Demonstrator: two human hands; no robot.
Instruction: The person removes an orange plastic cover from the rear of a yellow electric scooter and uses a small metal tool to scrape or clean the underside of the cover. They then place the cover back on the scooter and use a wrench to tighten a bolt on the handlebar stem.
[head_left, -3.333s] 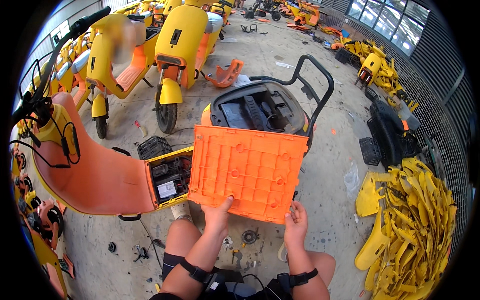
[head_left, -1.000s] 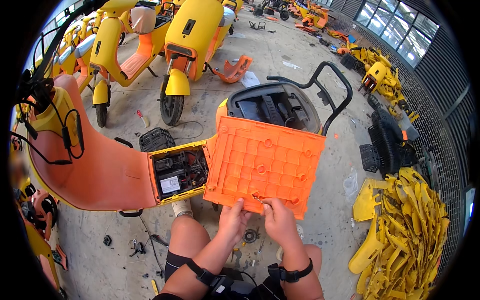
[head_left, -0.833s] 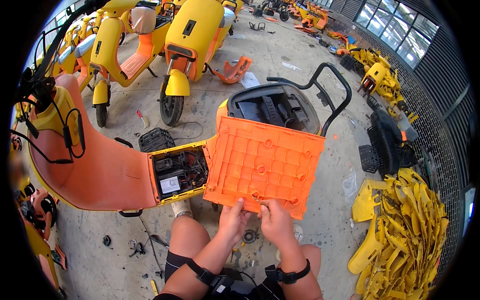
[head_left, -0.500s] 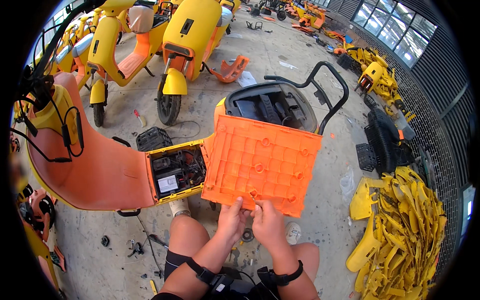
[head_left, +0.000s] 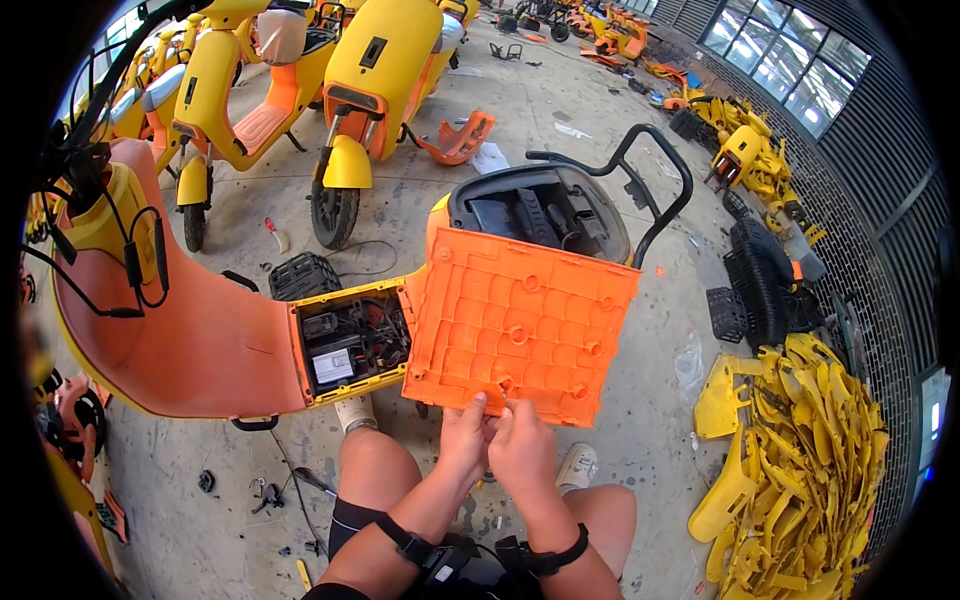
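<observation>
An orange plastic panel (head_left: 520, 330) with a ribbed face and several round bosses is held up in front of me, tilted, resting over the scooter's frame. My left hand (head_left: 466, 440) grips its lower edge, thumb on the ribbed face. Right beside it, my right hand (head_left: 522, 445) is closed in a pinch at the same edge, by a boss near the bottom. Something small and thin shows at those fingertips, too small to name. Behind the panel stands a scooter body (head_left: 190, 330), its open floor compartment (head_left: 355, 340) showing wires and a silver-labelled box.
The scooter's open seat bucket (head_left: 540, 215) and black rear rail (head_left: 665, 220) lie beyond the panel. A heap of yellow plastic panels (head_left: 800, 470) is at the right. Parked yellow scooters (head_left: 375, 60) line the far left. A red-handled tool (head_left: 275, 232) and small parts lie on the floor.
My right hand and wrist have shifted slightly left, closer to my left hand, its fingers still pinched at the panel's lower edge. The panel has barely moved.
</observation>
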